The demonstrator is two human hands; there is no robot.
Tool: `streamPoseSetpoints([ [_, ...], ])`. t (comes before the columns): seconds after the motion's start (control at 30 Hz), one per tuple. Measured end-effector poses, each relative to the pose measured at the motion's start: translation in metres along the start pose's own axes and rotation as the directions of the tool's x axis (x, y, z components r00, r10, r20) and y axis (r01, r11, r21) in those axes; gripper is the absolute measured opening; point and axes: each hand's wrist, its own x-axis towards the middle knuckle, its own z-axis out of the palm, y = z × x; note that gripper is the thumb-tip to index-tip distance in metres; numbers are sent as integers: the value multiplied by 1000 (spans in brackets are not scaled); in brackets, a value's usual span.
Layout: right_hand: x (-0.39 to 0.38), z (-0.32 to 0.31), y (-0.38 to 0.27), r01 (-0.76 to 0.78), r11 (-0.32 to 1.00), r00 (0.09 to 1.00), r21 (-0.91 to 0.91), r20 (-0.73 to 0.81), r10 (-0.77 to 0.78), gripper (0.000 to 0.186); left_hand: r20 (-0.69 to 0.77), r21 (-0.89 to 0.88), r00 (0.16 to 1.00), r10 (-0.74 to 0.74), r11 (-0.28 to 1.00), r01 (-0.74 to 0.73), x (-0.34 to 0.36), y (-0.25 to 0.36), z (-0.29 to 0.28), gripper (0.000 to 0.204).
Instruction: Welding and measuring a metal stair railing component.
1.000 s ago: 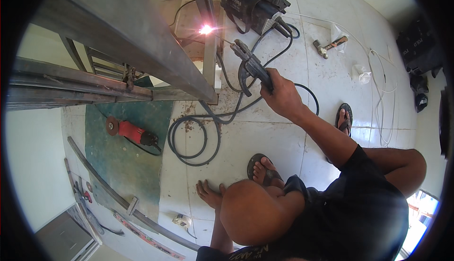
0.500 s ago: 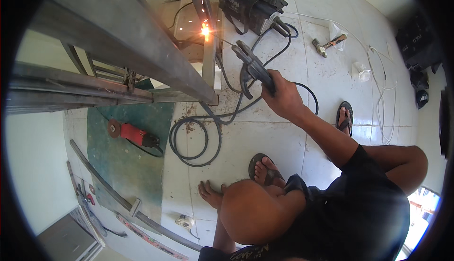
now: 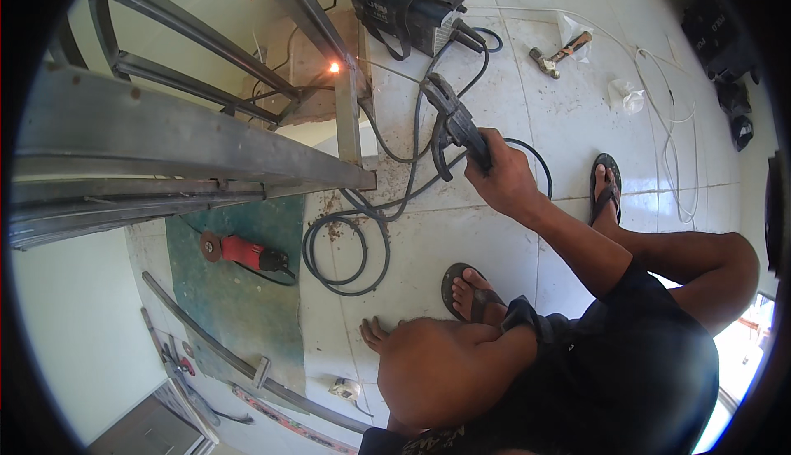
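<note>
My right hand (image 3: 504,173) is wrapped round the black handle of a welding electrode holder (image 3: 453,117). A thin electrode (image 3: 391,68) sticks out of its jaws toward the joint of a metal frame (image 3: 206,146). At that joint, beside a short upright steel tube (image 3: 348,126), a small orange glow (image 3: 334,67) shows. Whether the electrode tip touches the metal, I cannot tell. My left hand (image 3: 375,334) lies on the floor tiles beside my bent knee, fingers spread and holding nothing; the knee hides most of it.
A black welding machine (image 3: 404,6) stands beyond the joint, its cable (image 3: 387,241) coiled on the tiles. A hammer (image 3: 560,56) lies far right. On a green mat (image 3: 222,307) rests a red angle grinder (image 3: 243,253). A tape measure (image 3: 346,389) and a long metal bar (image 3: 206,340) lie nearer.
The bright, sparking arc has shrunk to a small glow. The electrode holder has shifted slightly right and down relative to the frame joint, and the whole view has moved. My left hand stays on the floor.
</note>
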Motion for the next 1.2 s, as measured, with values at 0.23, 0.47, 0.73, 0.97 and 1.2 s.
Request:
streamPoseSetpoints([
  [0.23,0,5,2,-46,998,998,35,-29,47,33,-217,-73,972,-92,994,77,3,2,-1,25],
  [0.47,0,7,10,-68,996,996,61,-56,72,32,-420,-163,889,-184,979,126,9,-2,1,29],
  [0.73,0,6,11,-120,985,993,127,-6,122,31,-606,-259,743,-282,954,151,15,-9,2,34],
  [0.97,4,6,11,-126,978,992,166,1,127,29,-717,-326,605,-347,934,148,21,-19,3,38],
  [1.2,11,-7,15,-170,973,985,157,-14,174,28,-812,-431,385,-439,896,112,26,-36,6,42],
])
